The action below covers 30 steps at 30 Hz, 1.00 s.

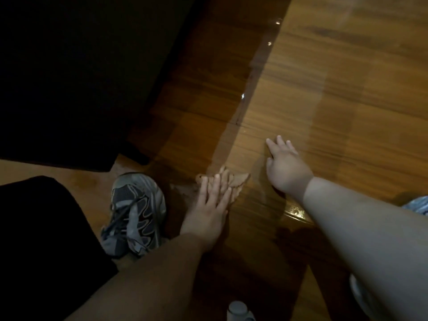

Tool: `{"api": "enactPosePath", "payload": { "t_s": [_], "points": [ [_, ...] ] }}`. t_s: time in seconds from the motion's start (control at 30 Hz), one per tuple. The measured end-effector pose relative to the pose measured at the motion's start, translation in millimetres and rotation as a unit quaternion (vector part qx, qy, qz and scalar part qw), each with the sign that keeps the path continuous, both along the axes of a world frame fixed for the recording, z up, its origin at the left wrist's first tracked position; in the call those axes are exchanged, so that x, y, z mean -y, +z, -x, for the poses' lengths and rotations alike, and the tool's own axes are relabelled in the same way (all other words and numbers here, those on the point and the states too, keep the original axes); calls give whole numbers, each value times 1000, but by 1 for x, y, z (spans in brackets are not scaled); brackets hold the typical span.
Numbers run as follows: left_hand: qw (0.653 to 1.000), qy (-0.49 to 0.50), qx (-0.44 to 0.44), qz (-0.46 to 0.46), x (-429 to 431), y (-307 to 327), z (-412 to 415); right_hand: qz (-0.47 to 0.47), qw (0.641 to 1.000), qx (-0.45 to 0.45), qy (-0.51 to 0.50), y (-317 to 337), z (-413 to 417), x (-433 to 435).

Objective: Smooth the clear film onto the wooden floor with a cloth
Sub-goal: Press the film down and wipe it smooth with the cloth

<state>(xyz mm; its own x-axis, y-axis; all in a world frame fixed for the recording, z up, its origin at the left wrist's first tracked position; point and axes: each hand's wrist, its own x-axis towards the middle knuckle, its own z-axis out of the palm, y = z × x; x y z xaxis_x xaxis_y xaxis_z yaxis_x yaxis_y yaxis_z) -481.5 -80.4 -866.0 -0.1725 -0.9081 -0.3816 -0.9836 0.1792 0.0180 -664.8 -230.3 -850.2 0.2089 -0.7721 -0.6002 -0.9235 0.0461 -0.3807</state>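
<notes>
**Cloth at the near end, film running straight ahead**

Here's the picture: the clear glossy film (289, 100) lies on the brown wooden plank floor (196, 100) as a long sheet, its long axis heading away from the person and leaning a little to the right. Its left edge shows as a thin bright line dotted with glints.

The left hand (208, 205) is down flat, fingers straight, pressing the crumpled tan cloth (236, 179) onto the floor right at that left edge, at the near end. The right hand (286, 165) lies further forward and to the right, fingers spread wide, palm resting on the film and gripping nothing.

So the left hand owns the cloth, and nearly all the film's length lies ahead of it. The stroke, I'd judge, wants to go forward along that edge line, with the right hand pinning the sheet beside the path.

A grey laced sneaker (136, 212) sits just left of the cloth hand, and a dark piece of furniture (69, 66) closes off the far left, so there's little room to swing that way.
</notes>
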Motion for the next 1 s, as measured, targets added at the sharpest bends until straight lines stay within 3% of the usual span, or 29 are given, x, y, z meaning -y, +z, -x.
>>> {"api": "enactPosePath", "payload": {
  "t_s": [0.07,0.17,0.37,0.47,0.6,0.67,0.77,0.83,0.87,0.9,1.0],
  "points": [
    [998,35,39,-30,10,-7,-16,8,1000,-1,7,-1,-1,-2],
    [979,174,108,7,45,-13,-47,32,999,-23,25,-1,1,-1],
    [932,360,46,-7,117,-11,-76,85,995,-53,16,-8,4,7],
    [919,392,40,-21,155,-13,-76,100,994,-41,-4,-10,7,15],
    [937,346,24,-39,202,-2,-66,97,994,-43,-16,-9,10,28],
    [964,265,25,-21,208,5,-41,89,994,-45,-33,-10,10,38],
    [997,17,-71,-1,180,15,11,62,996,-34,-50,-8,12,48],
    [981,-182,-69,-5,138,14,28,50,997,-40,-38,-7,16,50],
    [972,-228,-50,-4,116,14,26,49,997,-52,-30,-6,20,51],
    [974,-225,-30,-11,94,10,18,49,997,-63,-23,-6,25,50],
    [998,-43,8,-47,52,0,-26,51,995,-81,-1,-4,38,47]
  ]
}}
